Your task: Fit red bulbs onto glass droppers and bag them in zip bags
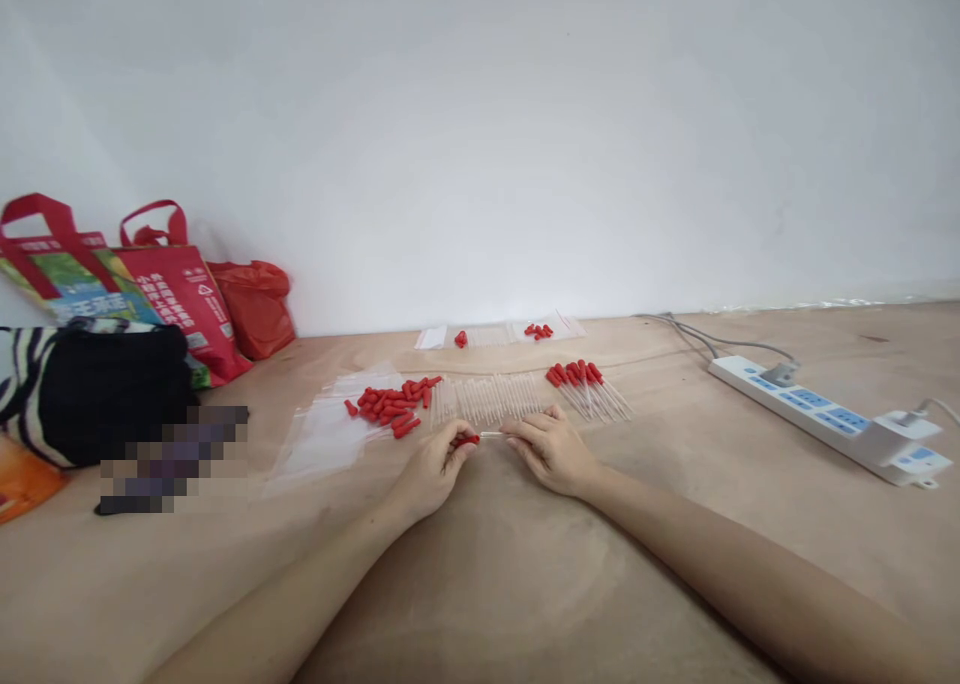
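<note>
Head view, single. Taken from the wearer's head, above the near side of the table (480,594); faces forward and down, to the far wall (480,144). Wide field, bags (184,299) at left to power strip (806,407) at right; left hand (433,466) and right hand (553,452) mid-field.

Writing is found on the two shopping bags at the left side. On the red shopping bag (189,316), white Chinese characters (171,309) stand in slanting lines across the front, but they are too small and blurred for me to read with certainty. To the right of these characters there is a white triangle sign (205,290), which seems to be the recycling mark, and above it are two small white signs (193,274). The patterned shopping bag (64,272) carries large white characters (91,305) on a blue part of its print; these also cannot be read clearly.
</note>
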Available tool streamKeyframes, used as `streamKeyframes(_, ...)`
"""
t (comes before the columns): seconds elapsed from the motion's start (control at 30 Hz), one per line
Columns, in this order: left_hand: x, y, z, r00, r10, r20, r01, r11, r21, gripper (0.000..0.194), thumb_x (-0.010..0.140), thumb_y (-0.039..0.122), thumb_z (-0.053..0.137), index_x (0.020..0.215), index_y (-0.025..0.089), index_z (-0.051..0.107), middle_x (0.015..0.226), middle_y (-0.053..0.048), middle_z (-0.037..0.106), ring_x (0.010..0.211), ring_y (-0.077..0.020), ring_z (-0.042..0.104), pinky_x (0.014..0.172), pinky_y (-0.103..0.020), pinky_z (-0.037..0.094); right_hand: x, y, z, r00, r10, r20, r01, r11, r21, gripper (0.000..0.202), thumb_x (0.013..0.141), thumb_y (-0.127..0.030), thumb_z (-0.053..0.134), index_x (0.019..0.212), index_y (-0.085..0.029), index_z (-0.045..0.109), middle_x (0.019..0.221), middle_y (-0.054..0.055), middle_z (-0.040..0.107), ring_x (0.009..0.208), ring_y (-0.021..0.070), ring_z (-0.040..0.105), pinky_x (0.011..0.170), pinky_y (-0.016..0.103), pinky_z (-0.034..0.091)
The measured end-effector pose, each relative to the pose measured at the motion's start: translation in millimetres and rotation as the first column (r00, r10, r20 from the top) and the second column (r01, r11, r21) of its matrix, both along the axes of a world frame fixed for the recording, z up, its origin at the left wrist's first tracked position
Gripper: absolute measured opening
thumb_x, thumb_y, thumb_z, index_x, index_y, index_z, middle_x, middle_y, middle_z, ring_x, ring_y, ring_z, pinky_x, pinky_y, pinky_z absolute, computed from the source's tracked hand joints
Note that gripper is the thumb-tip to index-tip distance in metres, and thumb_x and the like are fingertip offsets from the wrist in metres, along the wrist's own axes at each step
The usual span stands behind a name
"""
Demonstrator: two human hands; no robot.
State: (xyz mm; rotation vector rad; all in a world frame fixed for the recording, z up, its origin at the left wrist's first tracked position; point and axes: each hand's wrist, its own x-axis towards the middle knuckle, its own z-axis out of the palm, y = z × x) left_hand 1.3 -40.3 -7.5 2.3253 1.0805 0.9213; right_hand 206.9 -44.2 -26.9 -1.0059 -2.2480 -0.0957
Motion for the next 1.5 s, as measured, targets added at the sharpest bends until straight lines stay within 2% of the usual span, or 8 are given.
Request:
streamKeyframes(0.33,1,0,0.0,0.999,-0.002,-0.042,0.005,0.998,0.058,0.015,0.082,0.021,0.044,0.085,0.017,0.058,0.077,-0.001,0.063,0.071,-0.014,0.058,0.065,-0.023,0.043,1,-1,1.6,0.998,0.018,0.06,-0.017,1.0,-0.015,0.023,0.086,-0.022,0.04,0.1,-0.021,0.058,0.076,0.003,0.061,0.071,0.0123,0.051,0.066,0.028,0.02)
streamKeyframes(0.63,2,-3,-1.4,0.986,-0.084,-0.141,0.095,0.993,0.071,0.018,0.082,0.021,0.045,0.078,0.017,0.061,0.071,-0.001,0.063,0.064,-0.0134,0.057,0.06,-0.023,0.043,6,3,6.0,0.984,0.049,0.173,-0.051,0.999,0.007,0.021,0.083,-0.024,0.042,0.089,-0.024,0.063,0.071,0.001,0.06,0.067,0.012,0.048,0.066,0.031,0.017)
streamKeyframes(0.87,3,-5,-2.1,0.978,-0.047,-0.201,0.072,0.991,0.115,0.018,0.082,0.023,0.045,0.077,0.016,0.061,0.069,-0.002,0.062,0.062,-0.0133,0.056,0.057,-0.023,0.042,4,-2,7.2,0.974,0.012,0.228,-0.024,0.999,0.048,0.022,0.082,-0.024,0.041,0.084,-0.022,0.063,0.065,0.002,0.057,0.061,0.0116,0.044,0.064,0.031,0.016)
streamKeyframes(1.07,3,-6,-4.8,0.978,-0.076,-0.195,0.11,0.979,0.17,0.017,0.082,0.024,0.044,0.078,0.016,0.059,0.071,-0.002,0.061,0.064,-0.0134,0.056,0.06,-0.023,0.042,3,-6,8.6,0.976,0.058,0.212,-0.045,0.997,-0.065,0.023,0.084,-0.025,0.039,0.082,-0.02,0.061,0.068,0.002,0.061,0.06,0.0111,0.045,0.067,0.031,0.017)
streamKeyframes(1.2,4,-8,-3.4,0.968,-0.124,-0.217,0.166,0.968,0.187,0.018,0.083,0.024,0.042,0.078,0.016,0.058,0.071,-0.003,0.06,0.065,-0.0138,0.055,0.061,-0.023,0.043,0,-9,11.1,0.982,0.101,0.158,-0.075,0.984,-0.164,0.025,0.085,-0.024,0.038,0.073,-0.019,0.06,0.068,0.001,0.063,0.06,0.0101,0.046,0.066,0.029,0.017)
streamKeyframes(1.5,6,-7,-4.5,0.955,-0.177,-0.239,0.234,0.944,0.234,0.019,0.085,0.023,0.039,0.077,0.016,0.055,0.071,-0.004,0.058,0.065,-0.0141,0.053,0.06,-0.024,0.042,-11,-14,11.3,0.994,0.069,0.084,-0.042,0.954,-0.296,0.032,0.085,-0.025,0.037,0.06,-0.017,0.054,0.05,-0.005,0.053,0.045,0.0062,0.036,0.063,0.025,0.02)
